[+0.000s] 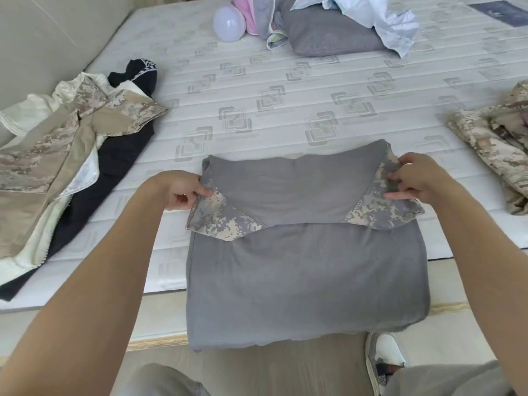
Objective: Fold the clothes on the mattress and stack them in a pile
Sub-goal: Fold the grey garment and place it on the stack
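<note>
we pinch the grey shirt at nine and three, left hand and right hand, keeping the fold square.

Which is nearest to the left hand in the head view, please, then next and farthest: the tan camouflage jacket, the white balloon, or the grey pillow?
1. Tan camouflage jacket, at the left.
2. White balloon, far, upper middle.
3. Grey pillow, far, right of the balloon.

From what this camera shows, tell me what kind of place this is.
Probably a bedroom in a home. A bare quilted mattress fills the view, a grey pillow lies at its far end, and loose clothes are spread on it while both hands fold a grey shirt.
</note>
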